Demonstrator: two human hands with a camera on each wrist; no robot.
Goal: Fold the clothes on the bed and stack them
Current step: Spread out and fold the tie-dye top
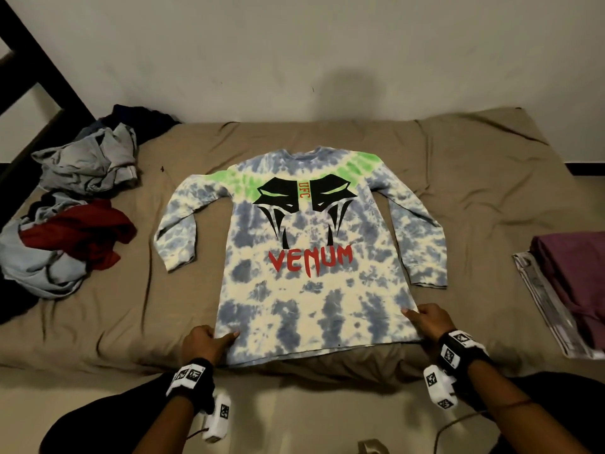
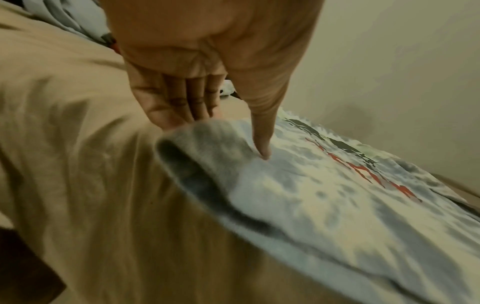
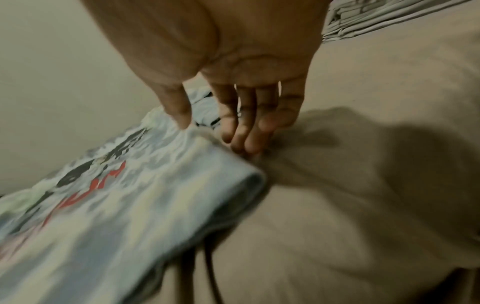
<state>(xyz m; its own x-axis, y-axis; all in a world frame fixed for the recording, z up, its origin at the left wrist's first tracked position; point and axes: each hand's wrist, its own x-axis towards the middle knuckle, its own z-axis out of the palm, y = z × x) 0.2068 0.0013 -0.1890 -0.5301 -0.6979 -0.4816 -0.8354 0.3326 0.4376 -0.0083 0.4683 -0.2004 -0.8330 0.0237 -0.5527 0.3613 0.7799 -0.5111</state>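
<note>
Spread flat, print side up, on the bed — a long-sleeved tie-dye shirt in blue and cream with a green band across the shoulders, a black mask design and red "VENUM" lettering. Collar toward the wall, hem toward the near edge, both sleeves angled outward and down.

At the hem's left corner, the left hand: thumb pressed on top of the fabric, fingers tucked at the shirt's side edge, the corner slightly raised in the left wrist view — a pinching grip on the shirt. At the hem's right corner, the right hand: thumb on top of the cloth, fingers curling down beside and under the edge — likewise pinching the shirt. Both wrist views blurred.

On the bed's left side, well apart from the shirt, a pile of unfolded clothes in grey, pale blue, dark red and navy. On the right edge, a stack of folded clothes, a maroon piece on top of a grey-and-white patterned one.
</note>
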